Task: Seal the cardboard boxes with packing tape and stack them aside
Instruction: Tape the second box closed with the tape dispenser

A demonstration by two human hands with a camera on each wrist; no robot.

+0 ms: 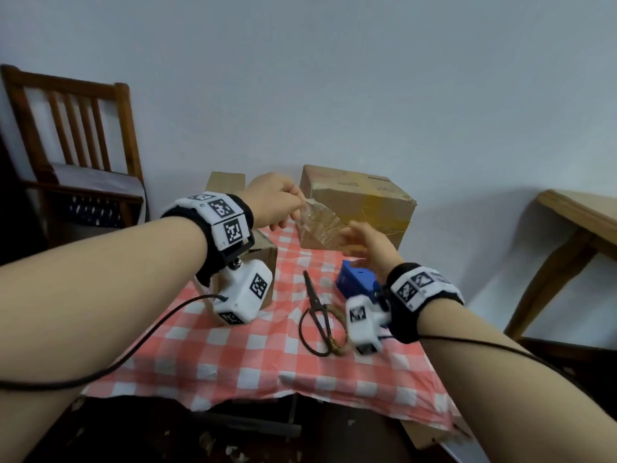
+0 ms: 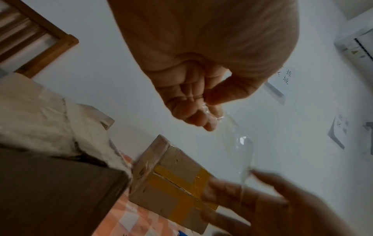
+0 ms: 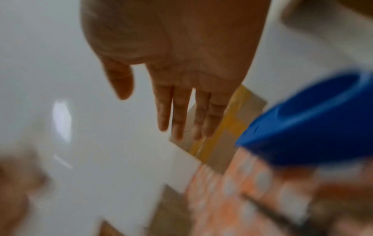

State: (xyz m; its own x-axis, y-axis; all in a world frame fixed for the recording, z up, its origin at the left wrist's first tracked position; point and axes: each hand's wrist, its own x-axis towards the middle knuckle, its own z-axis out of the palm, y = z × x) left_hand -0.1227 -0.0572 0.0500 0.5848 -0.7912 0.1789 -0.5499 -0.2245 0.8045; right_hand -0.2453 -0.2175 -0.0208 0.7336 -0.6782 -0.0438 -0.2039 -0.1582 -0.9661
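Pinching one end of a clear tape strip [image 1: 319, 222] between thumb and curled fingers of left hand [image 1: 275, 200], raised above the far side of the table [image 1: 233, 355]. Same pinch showing in left wrist view: left hand [image 2: 191, 99] gripping the crumpled strip end [image 2: 238, 140], strip hanging slack and running down toward the other hand. Reaching with right hand [image 1: 365, 243], fingers straight and spread, fingertips touching or just beside the strip's lower end; contact hard to call. In right wrist view, right hand [image 3: 181, 79] flat, fingers extended, nothing held; view blurred.

Sitting at the table's far edge against the wall: closed cardboard box [image 1: 357, 202] with yellow tape crossing its side, also seen at [image 2: 173, 183] and [image 3: 222, 127]. Standing at left, under the left wrist: a second cardboard box [image 1: 263, 259], flap up behind the hand, top seeming open.

Lying on the red-checked cloth: black scissors [image 1: 317, 315] mid-table, blue tape dispenser [image 1: 355, 280] just beside the right wrist, partly hidden by the wrist camera. Standing at left: wooden chair [image 1: 73, 128]. Showing at right edge: another wooden table [image 1: 577, 222].
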